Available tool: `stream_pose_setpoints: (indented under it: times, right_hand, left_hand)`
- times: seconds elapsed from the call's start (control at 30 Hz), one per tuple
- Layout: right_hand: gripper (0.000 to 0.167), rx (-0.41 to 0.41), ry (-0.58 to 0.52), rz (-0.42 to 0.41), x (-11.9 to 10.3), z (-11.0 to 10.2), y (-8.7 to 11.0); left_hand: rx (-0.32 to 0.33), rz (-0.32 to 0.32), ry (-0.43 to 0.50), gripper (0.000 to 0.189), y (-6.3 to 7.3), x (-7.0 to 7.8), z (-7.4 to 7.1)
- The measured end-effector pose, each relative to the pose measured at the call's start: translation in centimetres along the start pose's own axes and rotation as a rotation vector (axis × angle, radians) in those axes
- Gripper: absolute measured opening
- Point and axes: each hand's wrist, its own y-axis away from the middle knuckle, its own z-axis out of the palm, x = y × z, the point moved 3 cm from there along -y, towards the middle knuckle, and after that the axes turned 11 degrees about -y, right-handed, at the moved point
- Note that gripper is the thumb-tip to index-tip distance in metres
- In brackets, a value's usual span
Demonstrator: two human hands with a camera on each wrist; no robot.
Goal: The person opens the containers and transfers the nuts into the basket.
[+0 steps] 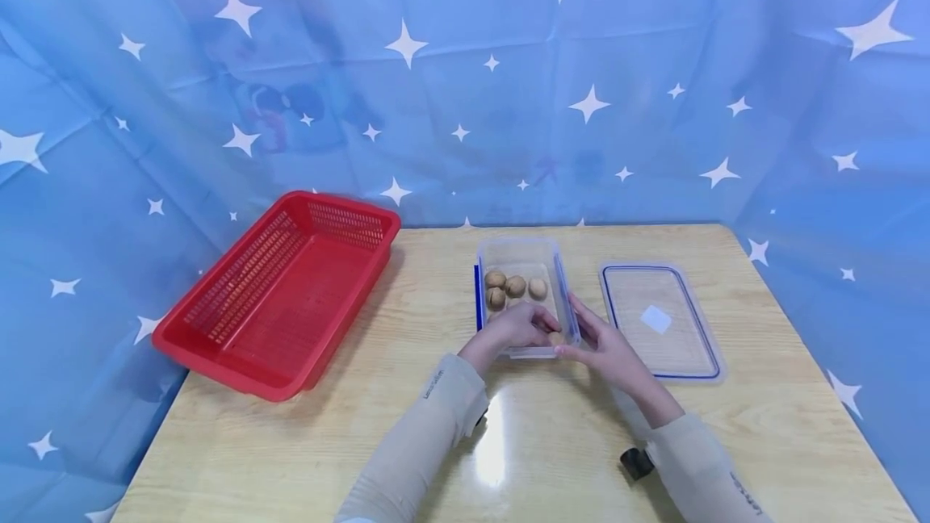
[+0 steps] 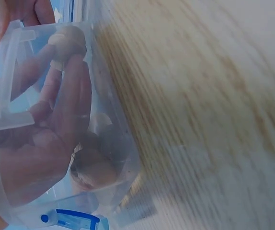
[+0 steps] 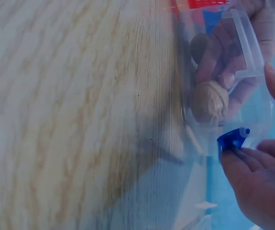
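The left hand (image 1: 519, 328) pinches a walnut (image 1: 555, 338), fingers parted just its width, in the near right corner of the clear container (image 1: 517, 251), gripped outside by the right hand (image 1: 606, 353), thumb and fingers spread.

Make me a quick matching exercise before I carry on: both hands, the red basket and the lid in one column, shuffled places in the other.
Things:
1. Red basket
2. Lid
3. Left hand
4. Right hand

Places:
A. Inside the clear container, by the walnuts
B. Flat on the table, right of the container
C. Touching the container's outside
D. Left of the container

Pairs: 1-D, 2-B, 3-A, 4-C
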Motion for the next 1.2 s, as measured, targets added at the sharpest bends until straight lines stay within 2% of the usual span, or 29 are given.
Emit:
stream_pose_setpoints:
  times: [0.17,0.4,0.53,0.67,0.87,1.0,1.13,1.2]
  right_hand:
    - [0.094,0.008,0.011,0.004,-0.1,0.3,0.0]
    - [0.092,0.003,0.018,-0.005,-0.4,0.2,-0.1]
    - [0.093,0.001,0.023,0.001,-0.5,0.2,-0.2]
    - [0.092,-0.003,0.022,0.000,-0.5,0.2,-0.2]
    - [0.093,-0.004,0.051,0.002,-0.6,0.2,-0.3]
    - [0.093,-0.004,0.056,0.000,-0.7,0.1,-0.5]
    - [0.093,-0.008,0.062,0.001,-0.8,0.1,-0.5]
    - [0.092,-0.003,0.065,0.008,-0.8,0.0,-0.3]
  left_hand:
    - [0.028,-0.001,0.017,0.029,0.0,-0.4,0.0]
    - [0.094,-0.074,0.120,0.027,-0.3,-0.3,-0.4]
    - [0.141,-0.085,0.189,0.030,-0.4,-0.2,-0.7]
    - [0.188,-0.064,0.262,0.032,-0.5,-0.3,-0.6]
    - [0.223,-0.005,0.350,0.035,-0.7,-0.6,-0.8]
    - [0.249,0.033,0.453,0.035,-0.7,-0.5,-1.4]
    - [0.265,0.034,0.547,0.035,-0.2,-0.1,-2.3]
    - [0.275,0.044,0.561,0.035,0.1,0.2,-2.8]
